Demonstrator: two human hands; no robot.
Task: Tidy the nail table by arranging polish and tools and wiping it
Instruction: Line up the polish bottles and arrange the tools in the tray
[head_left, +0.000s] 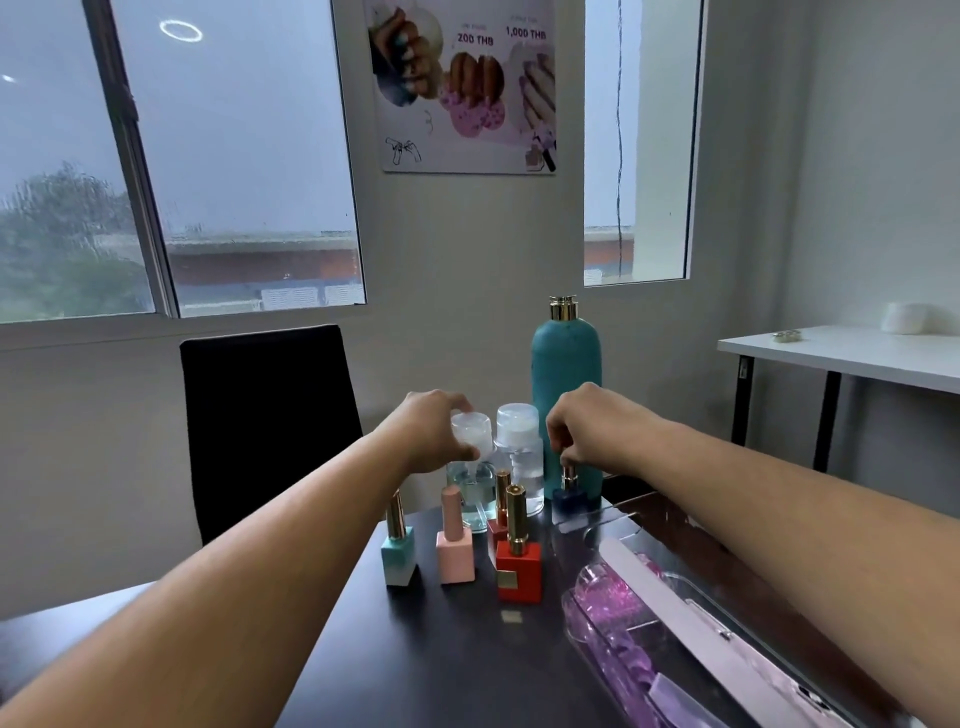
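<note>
Far left of the tall teal bottle (566, 374), a black chair (265, 415) stands behind the dark table (441, 665). Nearer you and left of that teal bottle stands a mint polish bottle (399, 551), with a pink polish bottle (455, 545) just beside it. Your left hand (436, 436) is curled round the white cap of a clear bottle of pale blue liquid (470, 486), which stands left of the teal bottle. In front of the teal bottle and toward you is a red polish bottle (518, 566), with a smaller red bottle (500, 514) just behind it. A second clear bottle (519, 457) stands right against the teal bottle's left side. At the teal bottle's foot, your right hand (587, 431) pinches the cap of a dark blue polish bottle (569, 496) with fingertips pointing down; the bottle rests on the table. Right of the teal bottle and nearer you, a clear tray (569, 610) holds a long nail file (670, 597) and some pink, glittery items that are too blurred to identify.
</note>
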